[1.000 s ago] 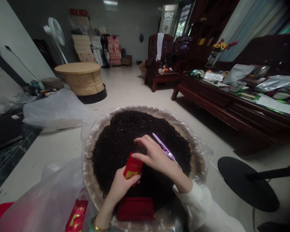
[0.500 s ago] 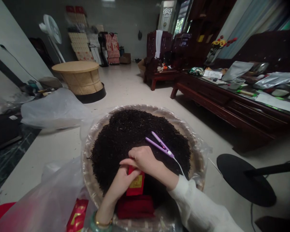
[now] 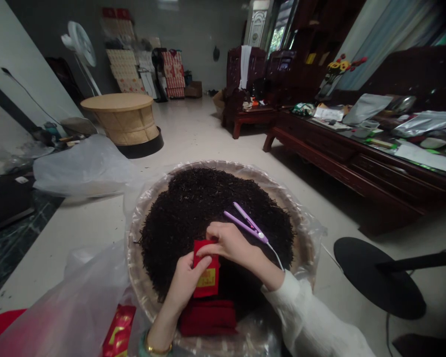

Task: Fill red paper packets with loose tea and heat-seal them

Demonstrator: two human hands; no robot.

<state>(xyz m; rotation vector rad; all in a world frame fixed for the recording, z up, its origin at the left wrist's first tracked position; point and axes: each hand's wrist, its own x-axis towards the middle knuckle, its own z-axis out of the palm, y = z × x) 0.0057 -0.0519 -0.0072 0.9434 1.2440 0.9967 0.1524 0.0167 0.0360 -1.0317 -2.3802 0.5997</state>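
Observation:
A small red packet [image 3: 206, 270] with a gold label is upright over a round basket tray [image 3: 137, 238] heaped with dark loose tea [image 3: 208, 203]. My left hand [image 3: 184, 282] grips the packet's lower left side. My right hand [image 3: 230, 243] pinches its top edge, and a purple clamp-like sealer [image 3: 245, 225] with a white cord lies on the tea just beyond its knuckles. A stack of red packets [image 3: 208, 317] lies at the tray's near edge.
Clear plastic bags [image 3: 59, 307] with a red packet [image 3: 117, 334] lie near left, another plastic bag [image 3: 83, 166] farther left. A low round wooden table [image 3: 121, 116] stands beyond. A dark wood table [image 3: 357, 158] runs along the right; a black round stand base [image 3: 379, 277] sits near right.
The packet was pulled nearer and stood upright. My right hand left the sealer on the tea and moved onto the packet's top edge; the sealer's arms now gape apart.

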